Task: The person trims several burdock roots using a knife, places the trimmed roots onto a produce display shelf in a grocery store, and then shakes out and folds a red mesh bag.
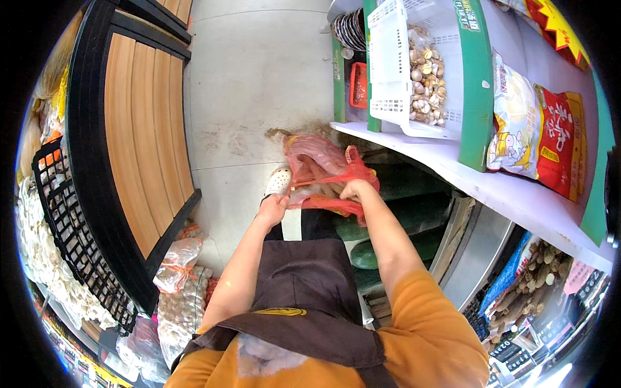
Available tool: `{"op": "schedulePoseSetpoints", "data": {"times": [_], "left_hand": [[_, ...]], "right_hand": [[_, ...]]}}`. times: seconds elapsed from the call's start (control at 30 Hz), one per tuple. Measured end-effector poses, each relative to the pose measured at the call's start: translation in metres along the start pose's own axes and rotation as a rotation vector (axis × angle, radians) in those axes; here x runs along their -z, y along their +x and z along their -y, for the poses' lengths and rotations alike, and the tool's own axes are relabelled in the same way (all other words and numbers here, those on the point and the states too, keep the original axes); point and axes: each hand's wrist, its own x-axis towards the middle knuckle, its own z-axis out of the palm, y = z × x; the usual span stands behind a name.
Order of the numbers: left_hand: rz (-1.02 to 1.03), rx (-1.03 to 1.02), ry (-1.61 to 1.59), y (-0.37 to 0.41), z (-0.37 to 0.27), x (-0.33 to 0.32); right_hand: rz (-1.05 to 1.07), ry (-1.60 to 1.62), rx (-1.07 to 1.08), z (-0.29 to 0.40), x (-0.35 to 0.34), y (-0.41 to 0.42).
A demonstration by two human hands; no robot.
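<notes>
A red mesh sack [315, 150] hangs or rests low over the floor before me, its mouth pulled partly apart. Inside are long pale-brown roots or tubers, blurred by the mesh; their kind is unclear. My left hand [272, 211] is closed on the left side of the sack's rim. On the other side, my right hand [355, 190] has its fingers curled on the red mesh, partly hiding the opening. Just below the sack's left edge shows a white perforated clog [279, 182] on one foot.
Dark green winter melons [412, 213] lie under the white shelf [402, 145] to the right. Above it, a white plastic basket [388, 63] holds garlic bulbs [427, 87]. A wood-slatted display stand [145, 140] borders the tiled floor [242, 72] at left, near bagged produce [179, 300].
</notes>
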Motion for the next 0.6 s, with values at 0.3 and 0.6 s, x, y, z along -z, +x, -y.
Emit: {"op": "schedulePoseSetpoints", "data": {"times": [0.3, 0.6], "left_hand": [[0.055, 0.08, -0.295, -0.004, 0.0, -0.008], [0.139, -0.023, -0.395, -0.01, -0.016, -0.029]], "right_hand": [[-0.408, 1.315, 0.151, 0.012, -0.078, -0.001], [-0.463, 1.762, 0.453, 0.014, -0.075, -0.001]]}}
